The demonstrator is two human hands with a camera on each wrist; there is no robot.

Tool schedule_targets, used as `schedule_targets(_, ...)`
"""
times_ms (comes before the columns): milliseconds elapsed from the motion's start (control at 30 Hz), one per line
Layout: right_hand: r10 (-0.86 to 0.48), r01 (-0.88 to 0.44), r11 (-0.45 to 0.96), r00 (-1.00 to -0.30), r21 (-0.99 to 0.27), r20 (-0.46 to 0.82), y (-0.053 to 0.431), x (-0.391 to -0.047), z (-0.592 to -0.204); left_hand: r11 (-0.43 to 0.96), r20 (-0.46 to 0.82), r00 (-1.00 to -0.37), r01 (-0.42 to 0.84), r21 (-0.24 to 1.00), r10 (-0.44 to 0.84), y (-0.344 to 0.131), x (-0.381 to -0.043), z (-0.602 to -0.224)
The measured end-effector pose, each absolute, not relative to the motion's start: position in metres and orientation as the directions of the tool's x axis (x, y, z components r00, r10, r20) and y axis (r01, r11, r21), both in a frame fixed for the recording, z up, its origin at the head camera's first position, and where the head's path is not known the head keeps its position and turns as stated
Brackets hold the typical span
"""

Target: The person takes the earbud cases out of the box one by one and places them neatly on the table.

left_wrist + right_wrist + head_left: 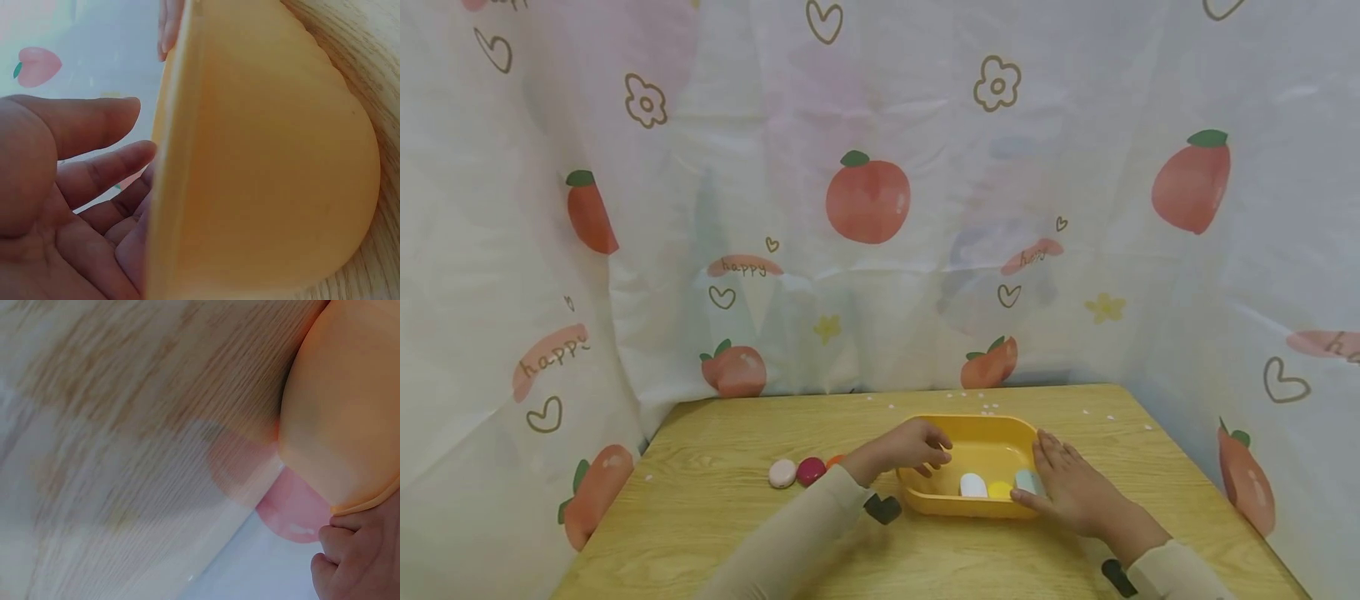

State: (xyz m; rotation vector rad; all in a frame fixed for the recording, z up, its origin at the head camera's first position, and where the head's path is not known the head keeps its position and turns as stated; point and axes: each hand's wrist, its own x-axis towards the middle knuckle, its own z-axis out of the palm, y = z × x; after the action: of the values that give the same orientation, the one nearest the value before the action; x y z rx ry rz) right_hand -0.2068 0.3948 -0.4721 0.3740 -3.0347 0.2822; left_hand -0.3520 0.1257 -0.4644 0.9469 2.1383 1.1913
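Starting at the left, we see the white curtain (467, 250), printed with peaches, hearts and the word "happy", which runs round behind the wood-grained worktop (700, 533) and down its right side too. On the left of the worktop we find a pale pink round piece (782, 473), and just beside it a deep red round piece (811, 471); next comes an orange piece (835, 461), mostly hidden from us by the person's left arm in its cream sleeve (797, 533). A dark object (882, 508) sits under that wrist. The left hand (917, 446) is over the left side of the yellow tray (958, 507), its fingers loosely bent and apart from the thumb, with nothing held; in the left wrist view the fingers pass behind the rim, and we cannot tell whether they touch it. The tray stands upright on the worktop, right of the middle, and along its near side we make out three pieces inside: a white one (973, 486), a yellow one (1000, 490) and a pale blue-green one (1027, 482) in the near right corner. Small white specks (988, 407) lie scattered beyond the tray. At its right end we see the right hand (1075, 487) laid against the rim, fingers fairly straight, thumb reaching over the near right corner beside the blue-green piece. Another dark object (1118, 577) shows by the right wrist.
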Motion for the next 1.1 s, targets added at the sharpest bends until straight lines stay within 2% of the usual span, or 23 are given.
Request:
schedule_targets(367, -0.226, -0.239, 0.957, -0.970, -0.163, 0.092, 0.394, -0.209, -0.472, 0.400, -0.101, -0.654, 0.325, 0.857, 0.749, 0.141, -0.350, -0.469)
schedule_targets(800, -0.225, -0.238, 0.955, -0.970, -0.175, 0.089, 0.393, -0.207, -0.471, 0.435, -0.169, -0.649, 0.274, 0.858, 0.742, 0.154, -0.340, -0.482)
schedule_targets(1100, -0.223, -0.236, 0.954, -0.971, -0.182, 0.092, 0.393, -0.206, -0.472, 0.500, -0.198, -0.657, 0.310, 0.808, 0.728, 0.162, -0.330, -0.485)
